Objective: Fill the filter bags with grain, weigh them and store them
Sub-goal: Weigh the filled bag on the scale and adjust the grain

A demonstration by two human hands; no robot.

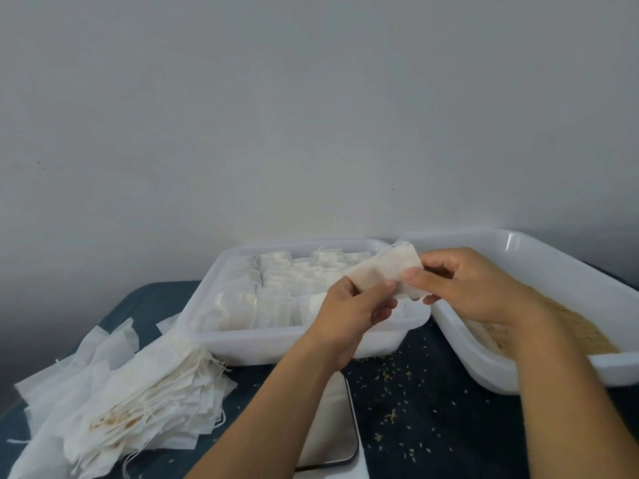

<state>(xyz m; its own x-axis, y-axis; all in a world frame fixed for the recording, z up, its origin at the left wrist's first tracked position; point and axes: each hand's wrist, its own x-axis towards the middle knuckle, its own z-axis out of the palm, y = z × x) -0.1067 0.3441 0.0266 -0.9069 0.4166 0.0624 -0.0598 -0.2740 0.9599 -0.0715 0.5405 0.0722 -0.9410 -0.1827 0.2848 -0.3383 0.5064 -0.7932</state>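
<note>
Pinching a filled filter bag [383,271] from both sides, the two hands hold it in the air above the near right corner of the storage tub [242,344]. The left hand [349,312] grips the bag's lower left part between thumb and curled fingers; the right hand [470,285] pinches its lower right end between thumb and forefinger. The bag's long axis runs tilted, from lower left up toward the upper right, where its top corner rises over the gap between the two tubs. Its cloth is pale with a tan cast showing through.

Below the bag, the white storage tub holds rows of filled bags [294,281] standing on edge, packed close from the far wall to the near wall; little free room shows except toward the near right corner, which the hands partly hide. Just right of it, almost touching at the rims, a larger white tub [553,267] sits at an angle with loose brown grain [567,319] heaped along its right side; its near rim passes under the right forearm.

A weighing scale [337,430] with a shiny steel platform lies near the front edge, partly under the left forearm; its display cannot be seen. Between scale and grain tub, spilled grains [408,409] are scattered over the dark blue cloth [152,305]. To the left, a fanned stack of empty filter bags [121,402] with loose strings lies on the cloth, its upper end touching the storage tub's near left corner. A plain grey wall [311,115] stands directly behind the tubs.
</note>
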